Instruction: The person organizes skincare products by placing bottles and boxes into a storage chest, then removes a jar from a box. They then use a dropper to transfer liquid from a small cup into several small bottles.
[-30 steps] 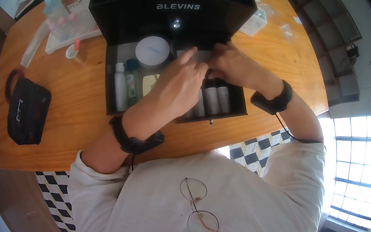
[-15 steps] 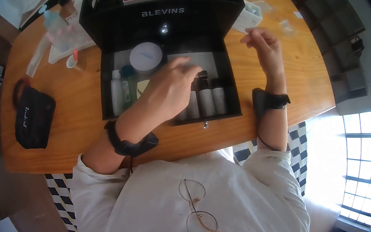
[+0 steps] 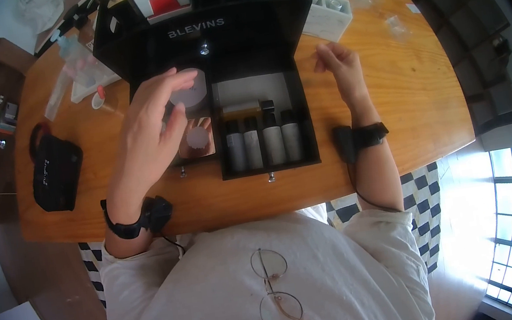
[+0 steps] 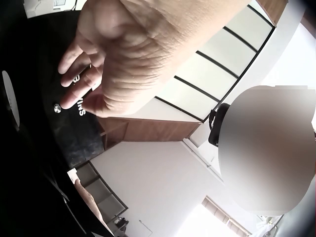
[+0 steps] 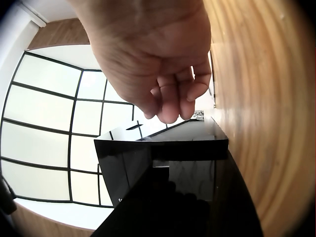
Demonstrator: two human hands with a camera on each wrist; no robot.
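My left hand [image 3: 147,129] hovers over the left drawer with its fingers loosely extended and nothing in them. It partly covers a round white lidded container [image 3: 193,91], and a square item with a shiny top [image 3: 198,138] lies beside the thumb. In the right drawer [image 3: 270,166], several small bottles with black caps [image 3: 255,147] stand in a row. Behind them an amber bottle [image 3: 241,111] lies on its side. To the right of this drawer my right hand [image 3: 343,72] is held above the table, fingers loosely bent and holding nothing.
The black organizer marked BLEVINS [image 3: 213,41] rises behind the pulled-out drawers. A black pouch [image 3: 58,171] and a small cup [image 3: 98,101] are on the left of the wooden table [image 3: 391,95]. A white box [image 3: 329,17] stands beside the organizer's right side.
Both hands were together over the right drawer. My right hand has drawn away to the right, and my left hand has moved left over the other drawer, uncovering the bottles and the amber one.
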